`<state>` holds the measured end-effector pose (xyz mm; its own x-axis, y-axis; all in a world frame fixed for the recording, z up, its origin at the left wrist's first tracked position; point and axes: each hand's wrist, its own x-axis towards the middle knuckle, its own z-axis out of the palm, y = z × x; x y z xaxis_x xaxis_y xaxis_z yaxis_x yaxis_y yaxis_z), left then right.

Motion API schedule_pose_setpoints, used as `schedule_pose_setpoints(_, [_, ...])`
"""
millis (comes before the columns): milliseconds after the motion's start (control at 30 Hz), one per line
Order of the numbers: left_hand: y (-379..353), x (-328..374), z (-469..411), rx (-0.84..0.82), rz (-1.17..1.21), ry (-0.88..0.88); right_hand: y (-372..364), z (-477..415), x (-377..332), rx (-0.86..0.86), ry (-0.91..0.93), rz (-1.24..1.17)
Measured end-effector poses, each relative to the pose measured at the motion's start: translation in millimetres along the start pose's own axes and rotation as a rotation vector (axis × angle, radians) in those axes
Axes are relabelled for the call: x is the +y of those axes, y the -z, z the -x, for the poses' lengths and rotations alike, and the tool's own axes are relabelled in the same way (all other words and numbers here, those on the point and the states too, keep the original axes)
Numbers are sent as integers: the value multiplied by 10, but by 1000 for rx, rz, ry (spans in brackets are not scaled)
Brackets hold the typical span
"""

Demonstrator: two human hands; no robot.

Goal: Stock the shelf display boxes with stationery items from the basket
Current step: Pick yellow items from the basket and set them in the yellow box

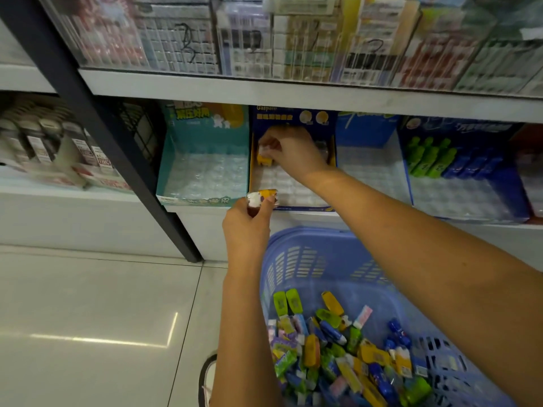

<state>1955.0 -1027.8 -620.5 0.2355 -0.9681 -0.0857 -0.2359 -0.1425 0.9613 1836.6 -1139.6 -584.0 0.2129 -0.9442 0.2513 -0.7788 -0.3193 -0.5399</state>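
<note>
While right hand (289,151) pinches, eraser (265,160) perhaps beneath

Black upright post (108,142) slants across left. Upper shelf: clear-fronted packaged goods (293,39), blurred. Far left: small labelled bottles (38,142). Glossy pale floor tiles (88,318); shoe toe (207,377) at bottom edge.

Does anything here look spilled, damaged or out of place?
Nothing stands out. The display boxes sit square on the shelf, and the stationery items lie jumbled but inside the basket.
</note>
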Motion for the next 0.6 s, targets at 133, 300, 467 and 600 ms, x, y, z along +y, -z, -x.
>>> schedule_pose_setpoints(133, [-12,-15,6,-19,12,-2,-20,-27,29,-2,38,21])
schedule_pose_setpoints(300, [-18,26,7,-40,34,-17,71,-79,-46,-130,28,181])
schedule_pose_setpoints(467, [20,78,-23,-9,-11,-65,301,235,-189,-225,-43,-132])
schedule_pose_setpoints(600, [22,144,-46,-55,-141,-192,445,592,-225,-356,90,-60])
